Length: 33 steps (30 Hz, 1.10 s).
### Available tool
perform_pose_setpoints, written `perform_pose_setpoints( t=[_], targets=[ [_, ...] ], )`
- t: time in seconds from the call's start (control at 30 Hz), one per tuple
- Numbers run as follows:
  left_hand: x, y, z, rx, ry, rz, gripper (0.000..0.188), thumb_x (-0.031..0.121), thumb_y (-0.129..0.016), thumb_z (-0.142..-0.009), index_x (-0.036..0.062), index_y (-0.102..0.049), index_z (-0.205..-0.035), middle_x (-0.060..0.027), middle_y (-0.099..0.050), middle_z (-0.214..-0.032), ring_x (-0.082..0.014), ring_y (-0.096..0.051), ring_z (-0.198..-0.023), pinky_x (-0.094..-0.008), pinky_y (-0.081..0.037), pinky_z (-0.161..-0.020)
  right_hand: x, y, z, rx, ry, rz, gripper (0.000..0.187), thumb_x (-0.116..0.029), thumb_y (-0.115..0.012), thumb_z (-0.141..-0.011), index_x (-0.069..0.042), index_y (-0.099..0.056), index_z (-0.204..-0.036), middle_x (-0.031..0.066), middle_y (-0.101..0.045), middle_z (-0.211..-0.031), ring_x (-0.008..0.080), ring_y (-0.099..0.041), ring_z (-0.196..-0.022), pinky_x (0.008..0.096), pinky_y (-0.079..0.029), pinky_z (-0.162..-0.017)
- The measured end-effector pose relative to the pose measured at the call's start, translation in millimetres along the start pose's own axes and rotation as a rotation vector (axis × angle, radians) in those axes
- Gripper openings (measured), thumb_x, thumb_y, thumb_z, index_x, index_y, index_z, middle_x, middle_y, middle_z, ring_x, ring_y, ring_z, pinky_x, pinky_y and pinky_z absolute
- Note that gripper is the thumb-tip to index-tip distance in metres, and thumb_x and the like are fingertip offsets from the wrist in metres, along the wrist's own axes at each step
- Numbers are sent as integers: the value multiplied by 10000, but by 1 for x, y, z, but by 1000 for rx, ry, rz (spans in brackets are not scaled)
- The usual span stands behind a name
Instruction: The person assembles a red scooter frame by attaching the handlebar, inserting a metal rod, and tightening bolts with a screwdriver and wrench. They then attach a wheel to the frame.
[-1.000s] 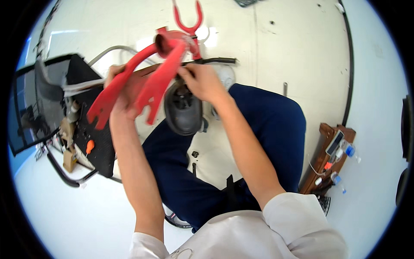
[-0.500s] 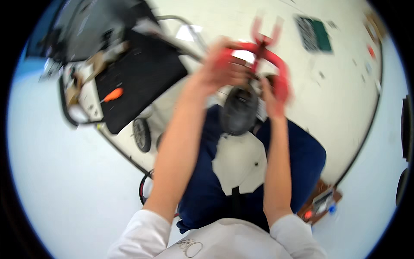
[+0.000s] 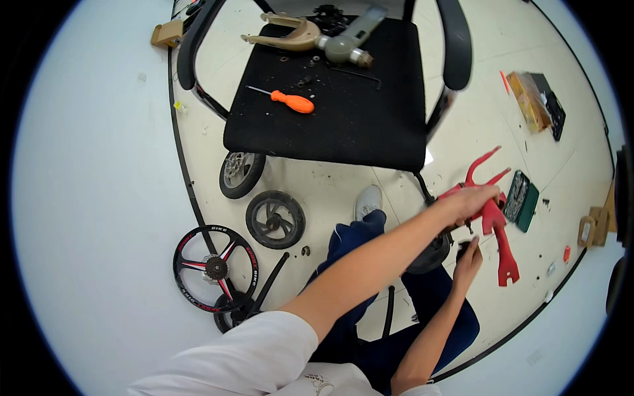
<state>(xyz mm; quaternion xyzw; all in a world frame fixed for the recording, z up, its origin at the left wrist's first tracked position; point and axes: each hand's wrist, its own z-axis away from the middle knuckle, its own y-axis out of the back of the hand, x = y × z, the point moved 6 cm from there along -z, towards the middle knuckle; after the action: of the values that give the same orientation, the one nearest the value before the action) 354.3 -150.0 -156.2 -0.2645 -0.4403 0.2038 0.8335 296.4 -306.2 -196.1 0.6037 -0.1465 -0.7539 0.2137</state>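
Note:
To my right a red bicycle frame [image 3: 505, 257] with forked ends hangs tilted over the floor. My left hand [image 3: 472, 200] is closed around its upper part, and its fingers are partly hidden behind the tube. A black saddle [image 3: 429, 257] is at the near side of the frame, above my leg, partly covered by my left forearm. Just below the frame my right hand [image 3: 467, 261] is closed, its fingertips on a small black part [image 3: 463, 249] beside the saddle. Whether that part is joined to the saddle I cannot tell.
Ahead stands a black chair [image 3: 330, 132] bearing an orange screwdriver [image 3: 294, 102], a hex key [image 3: 360, 76] and a beige fork [image 3: 290, 36]. Several wheels, including a black-and-red one [image 3: 216, 267], lie to the left. A green tool case [image 3: 522, 201] and cardboard boxes [image 3: 594, 228] are at right.
My view has swung left, bringing the chair ahead. The red frame and both hands now appear farther right; my right hand has come off the frame's red tube to beside the saddle.

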Motion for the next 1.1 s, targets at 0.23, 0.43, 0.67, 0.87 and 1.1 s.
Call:
perform_pose_setpoints(
  t=[0.23, 0.43, 0.67, 0.87, 1.1],
  targets=[
    [18, -6, 1, -57, -260, -398, 407, 410, -441, -876, 37, -602, -891, -118, -620, -828, -221, -560, -786, -330, -423, -723, -194, 27, 120, -186, 251, 127, 233, -134, -564, -932, 61, -566, -806, 76, -552, -634, 106, -465, -548, 252, -345, -508],
    [46, -11, 54, -11, -235, -393, 265, 286, -517, -908, 60, -568, -1036, -128, -609, -863, -258, -591, -835, -349, -431, -754, -353, -155, 39, -500, 737, 413, 202, -173, -626, -892, 29, -636, -893, 170, -657, -862, 335, -605, -767, 361, -468, -722],
    [17, 13, 51, 315, -516, -235, 315, 313, -669, -838, 46, -565, -707, -49, -562, -640, -168, -505, -588, -350, -412, -589, -324, -326, -53, -301, 1102, 861, 105, -76, -622, -821, -18, -662, -900, 179, -649, -1019, 345, -647, -964, 445, -537, -822],
    [5, 0, 12, 68, -189, -232, 330, 325, -636, -885, 54, -605, -698, -51, -579, -672, -137, -518, -633, -333, -433, -637, -305, -303, -69, -538, 897, 967, 158, -115, -619, -816, 7, -604, -916, 221, -640, -969, 381, -637, -940, 463, -530, -823],
    [24, -21, 1, -91, -66, 73, 458, 375, -418, -888, 0, -653, -1006, -109, -693, -861, -193, -641, -759, -309, -484, -710, -434, -57, -3, -347, 1110, 530, 221, -132, -551, -844, 79, -574, -908, 311, -618, -886, 470, -593, -867, 461, -484, -750]
  ],
)
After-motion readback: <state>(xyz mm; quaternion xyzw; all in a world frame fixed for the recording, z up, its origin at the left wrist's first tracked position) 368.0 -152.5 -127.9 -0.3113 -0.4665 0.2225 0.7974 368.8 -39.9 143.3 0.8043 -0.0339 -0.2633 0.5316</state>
